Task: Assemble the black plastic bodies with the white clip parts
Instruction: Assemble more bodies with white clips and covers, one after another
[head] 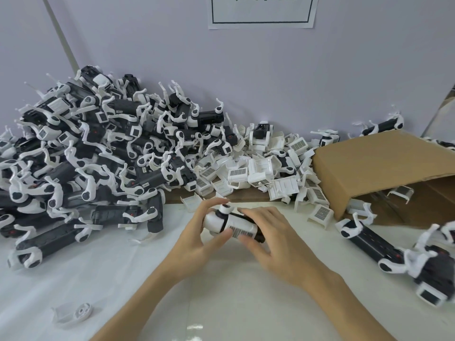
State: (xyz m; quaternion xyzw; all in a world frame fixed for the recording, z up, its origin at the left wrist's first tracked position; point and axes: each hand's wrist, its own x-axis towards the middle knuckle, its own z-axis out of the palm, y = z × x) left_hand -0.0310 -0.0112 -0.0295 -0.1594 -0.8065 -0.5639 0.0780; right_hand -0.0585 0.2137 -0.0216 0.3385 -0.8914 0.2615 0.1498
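Left hand [197, 232] grips the white-capped end of a black plastic body [231, 223] lying left-to-right above the white table [98, 279], while right hand [268, 235] apparently presses a white ribbed clip part [242, 231] onto it.

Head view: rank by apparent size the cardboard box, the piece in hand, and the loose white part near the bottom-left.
1. cardboard box, though cut off at the frame edge.
2. piece in hand, partly covered by fingers.
3. loose white part, despite sitting nearer the camera.
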